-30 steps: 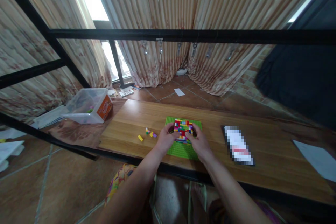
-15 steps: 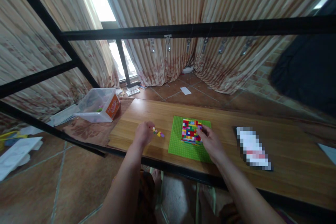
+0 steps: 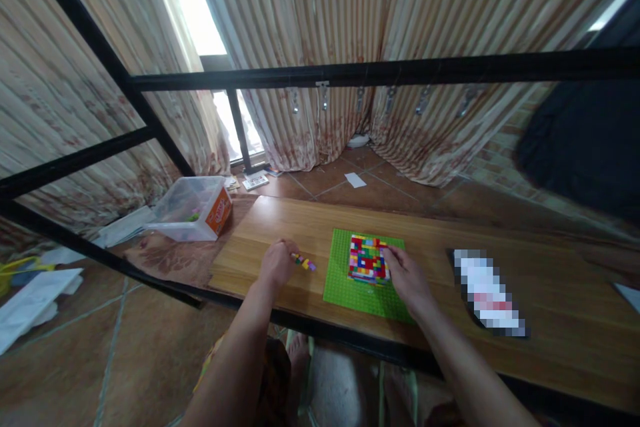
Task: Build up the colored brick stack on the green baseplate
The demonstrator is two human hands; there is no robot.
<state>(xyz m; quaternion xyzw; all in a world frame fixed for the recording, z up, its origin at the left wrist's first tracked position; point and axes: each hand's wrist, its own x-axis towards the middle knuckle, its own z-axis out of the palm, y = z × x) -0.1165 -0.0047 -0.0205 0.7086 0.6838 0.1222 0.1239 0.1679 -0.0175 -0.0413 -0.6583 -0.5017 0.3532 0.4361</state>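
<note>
A low square structure of many-coloured toy building bricks stands on a green studded baseplate on the wooden table. My right hand is at the structure's right side, its thumb and fingers closed against that edge; a small brick under the fingertips cannot be made out. To the left of the baseplate, my left hand rests low over the table with curled fingers. A short line of small loose bricks, yellow, purple and other colours, lies at its fingertips. What the left fingers hold, if anything, is hidden.
On the table, a dark flat object with a blurred-out face lies to the right. A clear plastic bin with an orange label stands beyond the left end. A black metal rail crosses before the curtains.
My right hand has shifted slightly off the structure's top towards its right edge. The left hand stays beside the loose bricks. The whole view has tilted up a little.
</note>
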